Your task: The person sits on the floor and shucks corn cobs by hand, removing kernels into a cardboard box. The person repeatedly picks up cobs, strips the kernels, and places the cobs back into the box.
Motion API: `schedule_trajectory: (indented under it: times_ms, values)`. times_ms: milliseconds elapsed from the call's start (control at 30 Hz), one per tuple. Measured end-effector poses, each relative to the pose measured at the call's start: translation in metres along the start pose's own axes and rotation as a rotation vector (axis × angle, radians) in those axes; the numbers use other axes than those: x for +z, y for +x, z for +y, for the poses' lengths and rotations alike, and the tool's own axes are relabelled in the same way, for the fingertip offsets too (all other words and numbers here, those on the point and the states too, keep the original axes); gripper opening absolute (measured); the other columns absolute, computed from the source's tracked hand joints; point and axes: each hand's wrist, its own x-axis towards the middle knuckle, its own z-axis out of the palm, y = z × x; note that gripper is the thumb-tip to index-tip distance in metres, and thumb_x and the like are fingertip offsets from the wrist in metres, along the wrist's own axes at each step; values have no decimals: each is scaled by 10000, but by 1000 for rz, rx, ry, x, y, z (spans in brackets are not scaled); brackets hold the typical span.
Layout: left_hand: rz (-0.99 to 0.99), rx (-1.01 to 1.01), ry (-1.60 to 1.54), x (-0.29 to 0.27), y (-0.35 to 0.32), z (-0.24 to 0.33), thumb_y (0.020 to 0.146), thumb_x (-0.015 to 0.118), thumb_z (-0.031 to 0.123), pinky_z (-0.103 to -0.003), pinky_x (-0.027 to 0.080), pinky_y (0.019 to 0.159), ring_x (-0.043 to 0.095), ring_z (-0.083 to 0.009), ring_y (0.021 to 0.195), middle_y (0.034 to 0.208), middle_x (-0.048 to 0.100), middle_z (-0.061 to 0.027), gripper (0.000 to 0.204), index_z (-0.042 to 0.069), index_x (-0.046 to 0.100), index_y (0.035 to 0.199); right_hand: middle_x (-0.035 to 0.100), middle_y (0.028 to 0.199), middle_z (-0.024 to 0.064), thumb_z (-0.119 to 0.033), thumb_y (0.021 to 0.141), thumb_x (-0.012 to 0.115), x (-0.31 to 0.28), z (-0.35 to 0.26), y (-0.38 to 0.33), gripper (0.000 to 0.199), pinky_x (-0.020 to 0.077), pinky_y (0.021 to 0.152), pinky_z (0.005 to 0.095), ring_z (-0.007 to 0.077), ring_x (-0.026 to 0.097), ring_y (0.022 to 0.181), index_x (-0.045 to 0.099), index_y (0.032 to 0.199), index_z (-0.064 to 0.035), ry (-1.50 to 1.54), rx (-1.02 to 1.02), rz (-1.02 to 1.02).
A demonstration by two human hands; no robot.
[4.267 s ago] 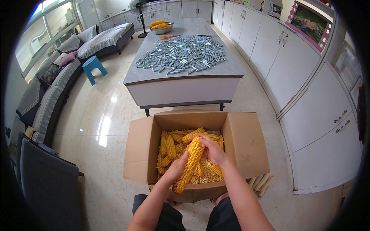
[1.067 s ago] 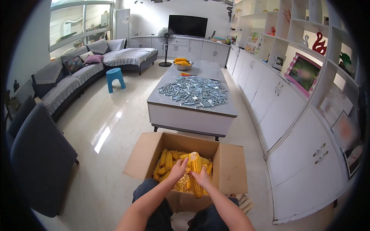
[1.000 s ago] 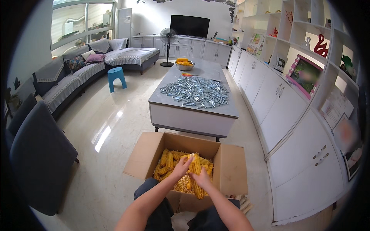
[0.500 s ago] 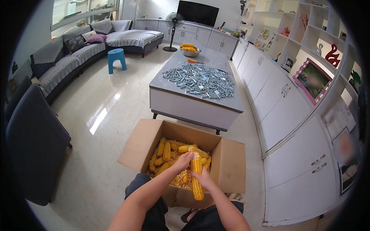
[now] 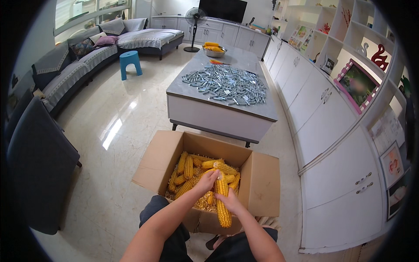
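Observation:
Over an open cardboard box point(image 5: 266, 183) I hold a yellow corn cob point(image 5: 223, 198) between both hands. My left hand point(image 5: 208, 180) is closed at its far, pale end, with the fingertips against the kernels. Lower down, my right hand point(image 5: 229, 201) grips the cob's right side, its fingers partly hidden behind it. The cob slants toward me, its near end at the box's front edge. Inside the box, several more corn cobs point(image 5: 188, 167) lie on a layer of loose kernels point(image 5: 203, 203).
Beyond the box stands a low table point(image 5: 187, 89) covered with many small silvery-blue cylinders point(image 5: 227, 85). A metal bowl of corn point(image 5: 214, 53) sits at its far end. White cabinets point(image 5: 336, 192) line the right; a dark chair point(image 5: 41, 166) and blue stool point(image 5: 130, 64) are left.
The view has shifted slightly. Both hands keep nearly the same grip on the corn cob, which stays in almost the same place over the box.

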Motion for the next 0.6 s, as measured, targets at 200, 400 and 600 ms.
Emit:
schedule_trajectory:
  times_ms: [200, 400, 600]
  values:
    - [-25, -11, 201, 1, -6, 9, 768, 652, 376, -269, 506, 578, 599, -154, 755, 896, 588, -86, 490, 3, 502, 1047, 538, 1003, 131, -215, 772, 634, 7, -18, -7, 478, 440, 761, 310, 195, 536, 887, 406, 1115, 26, -308, -87, 104]
    - [-161, -196, 33, -11, 3, 3, 834, 586, 347, -318, 505, 654, 584, -179, 822, 958, 577, -91, 470, 13, 473, 1145, 547, 1019, 163, -288, 777, 637, -1, 2, -1, 551, 446, 783, 328, 226, 557, 910, 379, 1140, 37, -84, 12, -24]
    - [-169, -253, -117, -23, 14, -3, 873, 530, 321, -331, 510, 680, 577, -197, 863, 1029, 553, -80, 432, 18, 455, 1171, 530, 994, 67, -203, 801, 620, -1, -26, -9, 488, 439, 741, 273, 136, 521, 868, 386, 1181, -5, 114, 107, -67]
